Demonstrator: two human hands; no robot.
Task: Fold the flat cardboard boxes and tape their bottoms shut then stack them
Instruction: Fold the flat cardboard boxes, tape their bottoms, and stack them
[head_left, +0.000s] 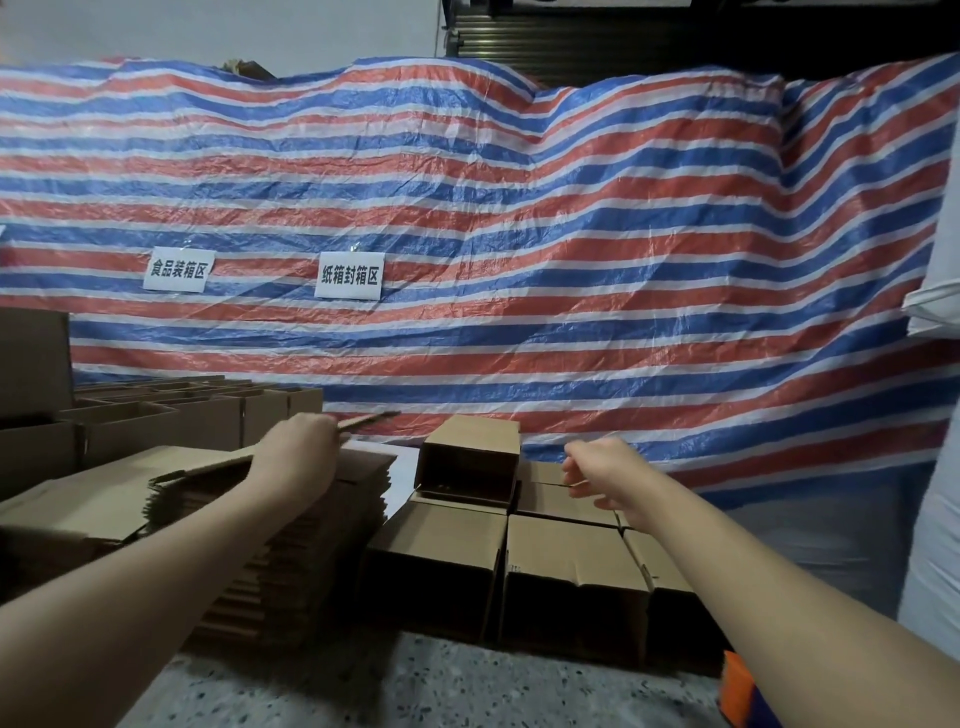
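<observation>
Left hand (301, 447) at 9 o'clock grips the far edge of a flat cardboard sheet (104, 499), lifted off the flat stack (311, 545). Right hand (602, 470) at 3 o'clock hovers, fingers loosely curled, over folded boxes (566, 566). One upright box (470, 462) sits atop them. Striped tarp (519, 208) at 12 o'clock carries two paper signs (349, 275).

Flat stack (291, 545) lies left of folded boxes (571, 571).

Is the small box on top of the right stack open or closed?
Open: the small box lies on its side, dark hollow interior facing the camera.
</observation>
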